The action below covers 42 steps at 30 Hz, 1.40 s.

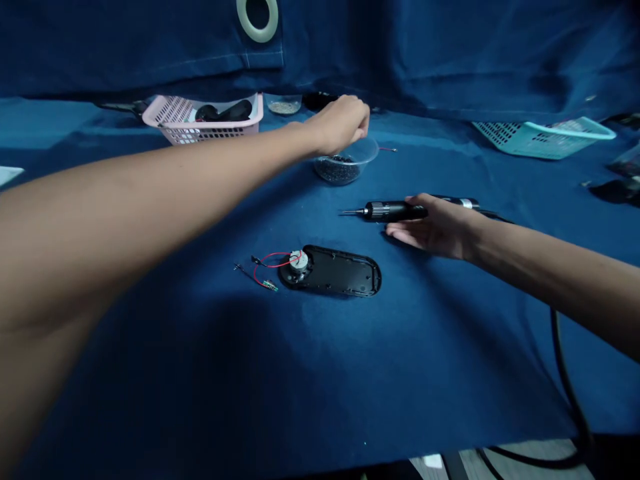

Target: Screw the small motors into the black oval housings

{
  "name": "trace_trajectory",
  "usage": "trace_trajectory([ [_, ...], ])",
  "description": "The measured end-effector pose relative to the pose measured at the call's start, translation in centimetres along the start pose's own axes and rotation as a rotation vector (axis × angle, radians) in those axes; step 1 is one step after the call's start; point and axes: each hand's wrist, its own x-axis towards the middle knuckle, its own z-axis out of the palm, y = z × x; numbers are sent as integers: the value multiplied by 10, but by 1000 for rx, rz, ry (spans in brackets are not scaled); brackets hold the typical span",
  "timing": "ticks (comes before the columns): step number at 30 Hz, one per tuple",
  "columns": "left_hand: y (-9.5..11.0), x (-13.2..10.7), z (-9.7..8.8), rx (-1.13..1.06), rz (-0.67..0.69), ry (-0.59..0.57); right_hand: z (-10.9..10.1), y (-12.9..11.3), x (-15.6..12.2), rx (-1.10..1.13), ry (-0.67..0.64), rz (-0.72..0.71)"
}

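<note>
The right hand [435, 227] grasps an electric screwdriver [395, 211], with the thumb over the black barrel and the fingers curled beneath it. The thin bit points toward the left, and a dark cord runs from the tool's rear end past the right wrist, then down to the near edge of the table.

The left hand [340, 125] hangs bunched over a clear plastic bowl [367, 152] that holds small dark parts [336, 170]. Its fingertips are hidden, so whether it is pinching anything cannot be told.

Taking a black oval plastic housing [340, 272] as the hub, the bowl lies at 12 o'clock and the screwdriver at 2 o'clock, just beyond the housing's rim. A small motor [299, 261] sits at the housing's left end, and red wires [270, 261] loop from it onto the cloth at 9 o'clock.

Farther out, a pink plastic basket [203, 120] stands at 11 o'clock near the far edge, beside a shallow dish [284, 105]. A teal basket [545, 139] sits at 2 o'clock near the right edge. A blue cloth [320, 373] covers the table, with a wide stretch of it open from the housing to the near edge at 6 o'clock. A navy curtain [400, 53] hangs along the far side.
</note>
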Motion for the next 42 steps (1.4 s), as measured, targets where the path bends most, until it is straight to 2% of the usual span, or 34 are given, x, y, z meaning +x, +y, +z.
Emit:
trace_trajectory([
  [3, 17, -19, -8, 100, 238, -60, 2, -1, -1, -7, 21, 38],
  [6, 29, -51, -17, 104, 338, -25, 5, 2, -2, 16, 48, 15],
  [8, 33, -73, -23, 27, 365, 16, 7, 5, -3, 48, 65, -21],
  [14, 41, -132, -48, -258, 158, 131, 2, 11, -10, 202, 43, -156],
  [18, 45, -162, -65, -405, 15, 200, -8, 17, -15, 329, 38, -255],
  [24, 50, -182, -78, -508, -65, 252, -20, 23, -25, 518, 20, -366],
  [29, 68, -192, -83, -597, -95, 355, -19, 4, -59, 721, -18, -576],
  [32, 86, -202, -81, -613, -62, 385, -11, -9, -90, 849, -75, -699],
  [35, 106, -217, -73, -709, -103, 398, 5, -7, -118, 922, -168, -771],
  [38, 126, -238, -60, -901, -303, 364, 28, 10, -134, 918, -243, -818],
  [42, 144, -269, -44, -1105, -574, 389, 54, 34, -144, 938, -301, -733],
])
